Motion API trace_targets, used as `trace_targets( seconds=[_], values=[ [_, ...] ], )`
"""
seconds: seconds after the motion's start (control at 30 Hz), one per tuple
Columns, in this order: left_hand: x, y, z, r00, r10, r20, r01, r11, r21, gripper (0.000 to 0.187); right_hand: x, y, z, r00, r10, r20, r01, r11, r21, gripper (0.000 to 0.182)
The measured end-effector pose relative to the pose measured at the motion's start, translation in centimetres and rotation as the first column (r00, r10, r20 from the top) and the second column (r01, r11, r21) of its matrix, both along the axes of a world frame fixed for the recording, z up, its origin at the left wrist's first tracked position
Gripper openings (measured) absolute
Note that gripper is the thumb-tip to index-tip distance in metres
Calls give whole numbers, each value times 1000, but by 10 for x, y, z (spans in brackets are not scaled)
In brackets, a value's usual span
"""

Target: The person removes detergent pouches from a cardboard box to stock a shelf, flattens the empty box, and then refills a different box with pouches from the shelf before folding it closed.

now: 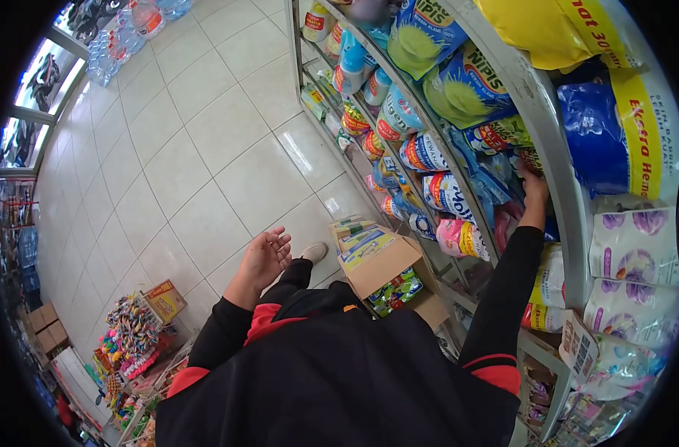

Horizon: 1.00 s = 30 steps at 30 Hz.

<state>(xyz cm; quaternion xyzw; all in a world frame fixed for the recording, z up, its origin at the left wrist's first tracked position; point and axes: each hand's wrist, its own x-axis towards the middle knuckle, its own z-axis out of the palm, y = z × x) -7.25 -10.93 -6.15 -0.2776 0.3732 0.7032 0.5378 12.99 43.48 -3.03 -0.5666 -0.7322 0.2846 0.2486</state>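
My right hand (531, 185) reaches into the shelf, its fingers closed at the edge of a dark green packet (531, 159); the fingertips are partly hidden. Beside that packet lies a brighter green and red packet (496, 135), below large blue-and-green pouches (466, 89). Blue packs (488, 175) hang near my wrist. My left hand (263, 259) is held out over the floor, palm up, with loosely curled fingers and nothing in it. An opened cardboard box (380, 261) stands in front of me, with green packets (396, 292) inside.
Lower shelves hold pouches and bottles (348, 71). Large diaper-like packs (593, 138) and purple-flowered packs (633, 242) line the right. Mop heads (133, 324) and a small carton (165, 300) stand at the left on the tiled floor (183, 164). Water bottles (120, 45) are by the far window.
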Motion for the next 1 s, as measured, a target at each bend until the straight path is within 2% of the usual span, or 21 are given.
trace_targets(
  seconds=[0.03, 0.37, 0.63, 1.0],
  values=[
    [0, 0, -1, 1000, -2, -1, 2, 1000, -14, 23, 7, 20, -19, 998, 67, 16, -69, 964, 258, 36],
    [1, 0, 0, 998, 65, 5, -65, 995, -82, 20, -37, 10, 17, 942, 96, -321, -9, 965, 263, 34],
    [-2, -5, -9, 998, 57, 2, -57, 997, -57, 24, -55, -53, 55, 834, 95, -544, 54, 966, 252, 33],
    [0, -4, -5, 1000, 28, -8, -28, 998, -60, 24, -25, -48, 32, 819, -52, -571, 112, 991, 70, 32]
  ],
)
